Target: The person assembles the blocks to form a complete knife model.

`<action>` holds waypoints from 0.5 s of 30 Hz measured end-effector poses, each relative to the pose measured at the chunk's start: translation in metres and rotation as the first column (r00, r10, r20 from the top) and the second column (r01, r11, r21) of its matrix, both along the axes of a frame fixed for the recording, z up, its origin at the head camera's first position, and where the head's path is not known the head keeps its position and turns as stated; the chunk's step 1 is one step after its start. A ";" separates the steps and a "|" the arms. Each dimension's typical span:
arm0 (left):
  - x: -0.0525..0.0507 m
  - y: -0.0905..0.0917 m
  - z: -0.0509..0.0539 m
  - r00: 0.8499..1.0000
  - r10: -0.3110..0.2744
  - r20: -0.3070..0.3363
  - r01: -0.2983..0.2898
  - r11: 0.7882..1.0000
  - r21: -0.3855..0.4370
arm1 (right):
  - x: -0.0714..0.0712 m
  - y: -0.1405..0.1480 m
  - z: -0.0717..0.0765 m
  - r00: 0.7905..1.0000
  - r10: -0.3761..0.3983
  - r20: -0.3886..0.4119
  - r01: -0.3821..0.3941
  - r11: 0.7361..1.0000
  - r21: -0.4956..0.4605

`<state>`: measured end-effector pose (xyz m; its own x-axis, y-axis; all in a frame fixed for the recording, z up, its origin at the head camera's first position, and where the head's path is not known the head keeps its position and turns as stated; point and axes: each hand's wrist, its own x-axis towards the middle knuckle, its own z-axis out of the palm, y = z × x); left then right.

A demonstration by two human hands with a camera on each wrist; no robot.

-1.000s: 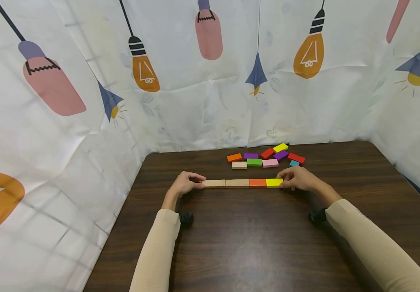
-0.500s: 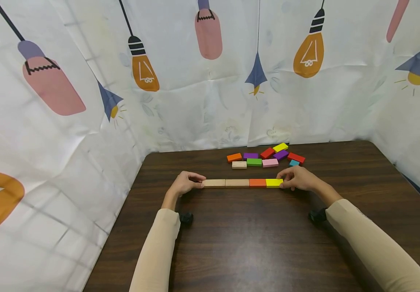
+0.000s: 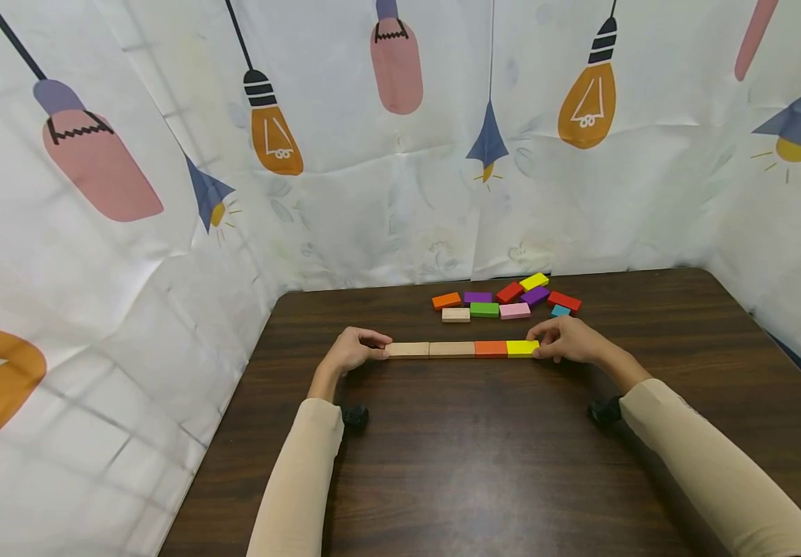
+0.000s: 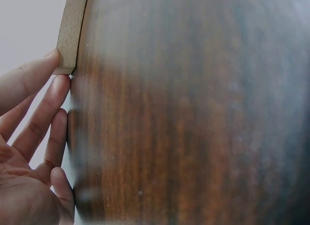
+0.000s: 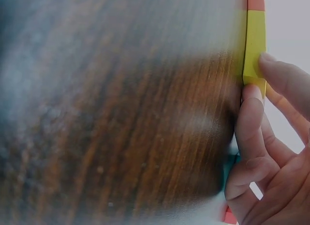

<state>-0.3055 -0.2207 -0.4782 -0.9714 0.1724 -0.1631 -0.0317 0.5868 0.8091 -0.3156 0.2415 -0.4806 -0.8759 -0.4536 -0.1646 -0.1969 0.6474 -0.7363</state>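
Observation:
A straight row of blocks lies end to end across the table in the head view. From left to right it has a plain wooden block (image 3: 407, 350), a second plain wooden block (image 3: 452, 350), an orange block (image 3: 491, 350) and a yellow block (image 3: 522, 349). My left hand (image 3: 353, 350) pinches the outer end of the leftmost wooden block (image 4: 71, 34). At the opposite end, my right hand (image 3: 570, 341) pinches the yellow block (image 5: 255, 41) between thumb and fingers. The fingertips partly cover both ends of the row.
Behind the row lie several loose blocks, among them a green block (image 3: 484, 309), a pink block (image 3: 515, 311), a plain block (image 3: 456, 315) and a blue block (image 3: 560, 311) near my right hand. The dark table (image 3: 470, 456) meets a patterned curtain (image 3: 386, 201) at its back edge.

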 end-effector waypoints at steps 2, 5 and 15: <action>0.000 0.000 0.000 1.000 0.001 -0.002 -0.001 1.000 -0.001 | 0.000 0.000 0.001 1.000 0.004 -0.001 -0.004 1.000 0.001; 0.000 -0.001 0.000 1.000 -0.002 -0.001 0.002 1.000 -0.003 | 0.001 0.002 0.004 1.000 0.015 -0.010 -0.015 1.000 0.002; -0.001 -0.001 0.000 1.000 -0.009 -0.002 0.009 1.000 -0.001 | -0.007 0.040 0.023 0.975 -0.199 -0.103 0.193 0.979 -0.063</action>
